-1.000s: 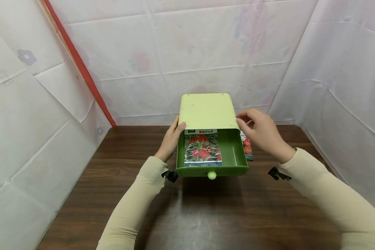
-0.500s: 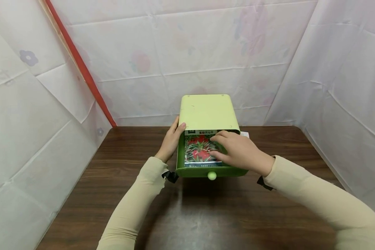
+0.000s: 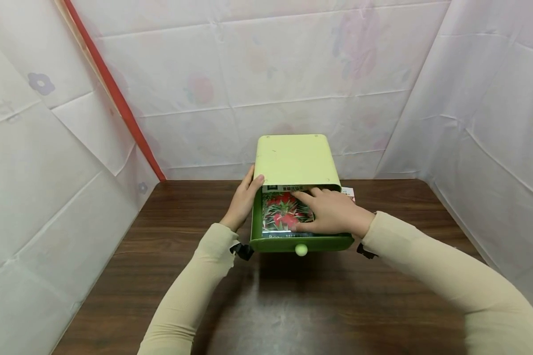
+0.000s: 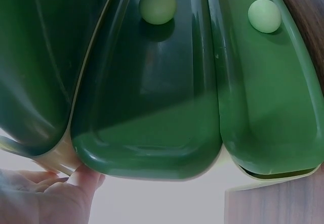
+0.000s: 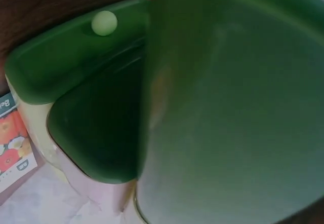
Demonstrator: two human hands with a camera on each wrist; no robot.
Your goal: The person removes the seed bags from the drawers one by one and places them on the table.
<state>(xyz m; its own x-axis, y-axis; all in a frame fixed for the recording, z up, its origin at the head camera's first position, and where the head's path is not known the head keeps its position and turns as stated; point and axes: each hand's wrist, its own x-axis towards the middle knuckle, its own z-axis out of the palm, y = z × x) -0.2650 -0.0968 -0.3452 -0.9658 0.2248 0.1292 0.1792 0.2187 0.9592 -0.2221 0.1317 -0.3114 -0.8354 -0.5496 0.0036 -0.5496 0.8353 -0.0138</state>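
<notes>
A small light-green drawer cabinet [image 3: 295, 158] stands on the table, its dark-green top drawer [image 3: 304, 244] pulled out. In that drawer lies a seed packet [image 3: 285, 212] with red flowers printed on it, at the left side. My right hand [image 3: 330, 212] reaches into the drawer, its spread thumb and fingers over the packet's right part; some fingertips are hidden under the cabinet's top. With fingers laid along the left side and thumb at the top front corner, my left hand [image 3: 242, 199] presses on the cabinet.
Two lower drawers, a middle one [image 4: 147, 107] and a bottom one [image 4: 273, 92], sit pushed in, each with a round pale-green knob. Another flower-printed packet [image 5: 15, 138] lies right of the cabinet. A white sheet [image 3: 266, 84] hangs behind the wooden table [image 3: 182, 227].
My right hand has moved from the cabinet's right side leftward into the top drawer, over the red-flowered seed packet. My left hand and the cabinet keep their places.
</notes>
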